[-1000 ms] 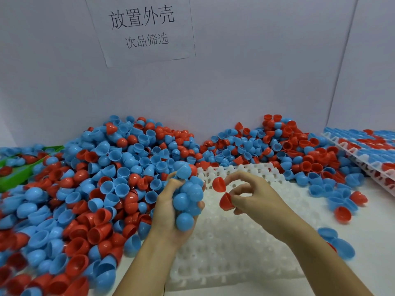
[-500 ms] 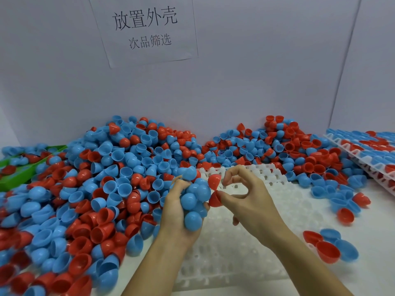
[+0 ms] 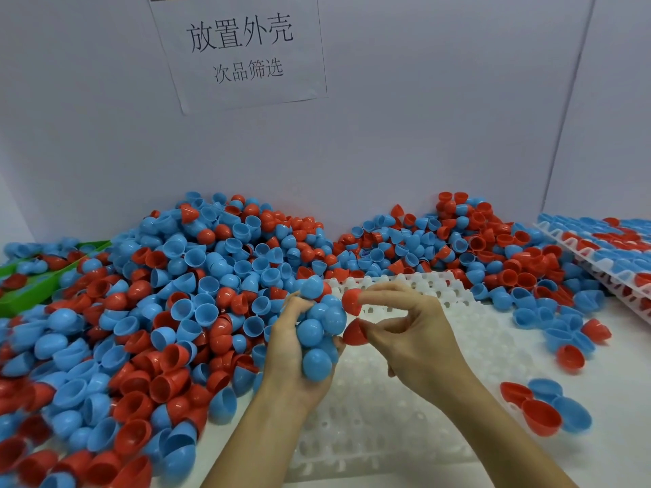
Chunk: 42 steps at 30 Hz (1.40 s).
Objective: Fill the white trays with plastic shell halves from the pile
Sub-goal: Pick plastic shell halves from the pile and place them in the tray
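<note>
A big pile of blue and red plastic shell halves (image 3: 169, 311) covers the table's left and back. An empty white tray (image 3: 405, 410) with many small cells lies in the middle, under both hands. My left hand (image 3: 292, 357) is closed around a bunch of several blue shell halves (image 3: 318, 329), held above the tray's left edge. My right hand (image 3: 412, 332) pinches two red shell halves (image 3: 354, 317), one at the fingertips and one lower by the thumb, right against the blue bunch.
Stacked white trays (image 3: 606, 262) filled with shells sit at the far right. A green bin (image 3: 31, 280) with shells is at the far left. Loose shells (image 3: 542, 406) lie on the table right of the empty tray. A paper sign (image 3: 239, 51) hangs on the back wall.
My right hand has moved left with the two red halves until they touch the blue bunch in my left hand. The left hand has barely moved.
</note>
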Available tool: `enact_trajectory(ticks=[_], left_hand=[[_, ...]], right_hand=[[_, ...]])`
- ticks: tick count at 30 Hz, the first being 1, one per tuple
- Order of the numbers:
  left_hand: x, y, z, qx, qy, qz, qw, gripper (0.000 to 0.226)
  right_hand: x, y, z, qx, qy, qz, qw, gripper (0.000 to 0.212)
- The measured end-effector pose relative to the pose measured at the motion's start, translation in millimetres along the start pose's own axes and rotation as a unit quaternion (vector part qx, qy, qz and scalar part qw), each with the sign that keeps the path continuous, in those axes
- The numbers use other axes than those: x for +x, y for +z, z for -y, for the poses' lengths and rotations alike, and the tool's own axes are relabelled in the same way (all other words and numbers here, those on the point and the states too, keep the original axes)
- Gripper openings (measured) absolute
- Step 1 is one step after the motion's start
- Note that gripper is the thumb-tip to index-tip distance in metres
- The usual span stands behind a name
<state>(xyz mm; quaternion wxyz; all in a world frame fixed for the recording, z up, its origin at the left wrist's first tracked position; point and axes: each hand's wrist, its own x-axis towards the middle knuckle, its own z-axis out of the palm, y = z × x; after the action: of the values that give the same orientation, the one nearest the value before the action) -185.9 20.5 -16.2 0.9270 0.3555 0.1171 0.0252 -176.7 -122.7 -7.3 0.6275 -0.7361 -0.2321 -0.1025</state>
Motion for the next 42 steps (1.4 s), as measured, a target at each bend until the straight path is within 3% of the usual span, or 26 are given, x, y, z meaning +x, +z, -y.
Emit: enact_trajectory(ticks=[8,13,16,21,27,32,42], left_hand=[[-3,4,-1,0.002,-0.005,0.002,1.0,0.012],[-2,4,-1,0.012,-0.002,0.006,1.0,0.009],[-2,5,-1,0.019,0.006,0.008,1.0,0.008],[-3,6,1,0.02,0.01,0.021,1.0,0.007],[-4,7,2,0.02,0.014,0.026,0.999,0.007],[-4,6,2,0.026,0.017,0.03,0.999,0.008],[-2,5,2,0.017,0.013,0.024,0.999,0.007]], right_hand=[[2,-9,-6,-0.06,0.024,0.022,0.998,0.037],[11,-38,12,-0.179,0.042,0.027,0.983,0.028],[13,-74,26,-0.294,0.047,0.069,0.952,0.023],[-5,-109,32,-0.485,0.114,0.15,0.854,0.029],[-32,-110,27,-0.485,0.223,0.211,0.819,0.023],[-40,-101,23,-0.518,0.229,0.22,0.794,0.028],[-34,-107,37,-0.518,0.225,0.241,0.789,0.029]])
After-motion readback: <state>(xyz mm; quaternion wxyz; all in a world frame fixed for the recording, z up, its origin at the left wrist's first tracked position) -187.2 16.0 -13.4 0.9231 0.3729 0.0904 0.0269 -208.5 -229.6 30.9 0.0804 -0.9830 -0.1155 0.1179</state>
